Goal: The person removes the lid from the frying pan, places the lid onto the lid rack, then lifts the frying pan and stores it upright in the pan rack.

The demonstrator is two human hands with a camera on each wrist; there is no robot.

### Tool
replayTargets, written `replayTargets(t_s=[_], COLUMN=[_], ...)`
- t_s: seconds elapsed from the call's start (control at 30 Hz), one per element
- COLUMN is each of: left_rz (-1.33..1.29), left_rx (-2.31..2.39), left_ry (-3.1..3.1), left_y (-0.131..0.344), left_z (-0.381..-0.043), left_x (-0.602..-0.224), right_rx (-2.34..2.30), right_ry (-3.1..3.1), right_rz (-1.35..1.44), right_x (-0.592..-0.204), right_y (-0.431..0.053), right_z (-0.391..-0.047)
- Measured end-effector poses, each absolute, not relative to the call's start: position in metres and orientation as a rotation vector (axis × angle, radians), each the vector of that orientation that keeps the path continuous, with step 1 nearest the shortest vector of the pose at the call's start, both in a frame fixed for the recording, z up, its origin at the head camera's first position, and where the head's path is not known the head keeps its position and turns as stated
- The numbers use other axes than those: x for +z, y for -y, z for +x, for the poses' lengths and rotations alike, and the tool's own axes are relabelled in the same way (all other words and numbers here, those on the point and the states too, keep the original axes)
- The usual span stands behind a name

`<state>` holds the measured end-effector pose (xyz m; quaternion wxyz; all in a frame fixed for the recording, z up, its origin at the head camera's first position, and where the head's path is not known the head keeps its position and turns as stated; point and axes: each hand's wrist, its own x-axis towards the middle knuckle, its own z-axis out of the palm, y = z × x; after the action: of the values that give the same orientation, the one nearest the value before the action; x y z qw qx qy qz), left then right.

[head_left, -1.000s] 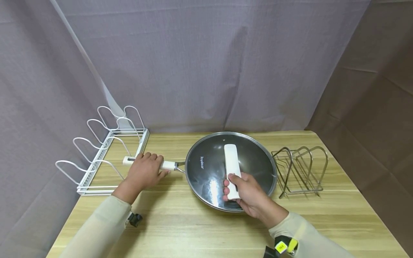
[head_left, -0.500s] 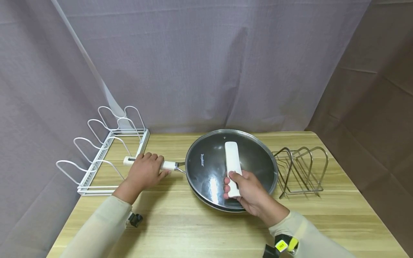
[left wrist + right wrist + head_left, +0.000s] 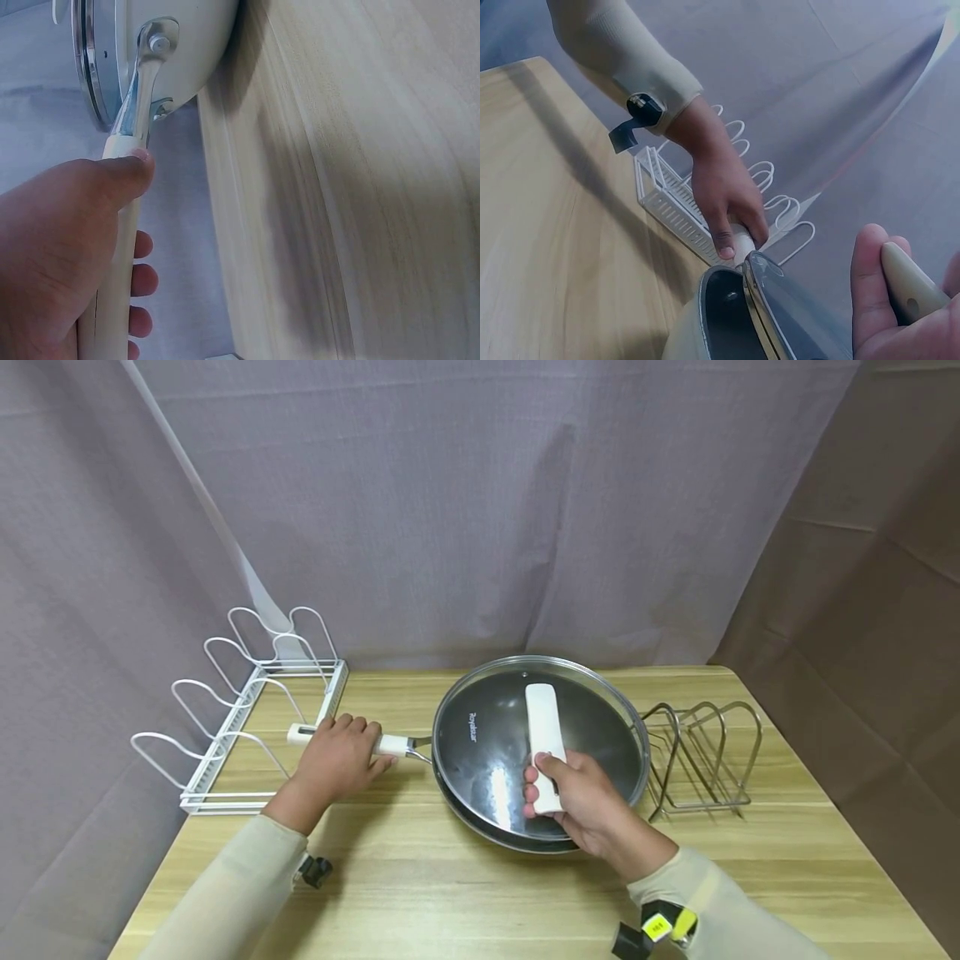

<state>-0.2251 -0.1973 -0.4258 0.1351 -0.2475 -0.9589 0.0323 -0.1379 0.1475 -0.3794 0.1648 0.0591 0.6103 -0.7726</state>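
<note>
Two bare hands are working a glass lid and its pan over a wood-grain table. With the lid's middle as the clock centre, the left hand is clamping the pan handle at nine o'clock, its fingers curled round the shaft, while the right hand, between four and five, is gripping the lower end of the white lid handle, thumb on top and fingers beneath. The lid is sitting ajar over the pan, the pan's wall showing below its edge at six o'clock; whether the rims are touching at nine is hard to tell. Parting the lid from the pan appears to be the step in hand, and doing it well probably means the left hand is bearing steadily on its handle while the right is raising the lid smoothly. Because the right hand is holding off-centre, the twelve o'clock edge may be inclined to dip, so a firm thumb and a level wrist should be helping. A metal rack is standing close by at three, calling for height before any sideways move; a white rack is standing past the left hand, between nine and ten
</note>
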Motion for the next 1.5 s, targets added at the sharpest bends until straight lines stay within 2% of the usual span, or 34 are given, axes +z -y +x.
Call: replayTargets(t_s=[1.5], left_rz=[-0.722], left_rx=[0.028], left_ry=[2.778], left_y=[0.189], left_z=[-0.224], left_x=[-0.424], right_rx=[-2.175], right_ry=[-1.846], right_rz=[0.105], right_x=[-0.367], right_y=[-0.162], right_z=[-0.139])
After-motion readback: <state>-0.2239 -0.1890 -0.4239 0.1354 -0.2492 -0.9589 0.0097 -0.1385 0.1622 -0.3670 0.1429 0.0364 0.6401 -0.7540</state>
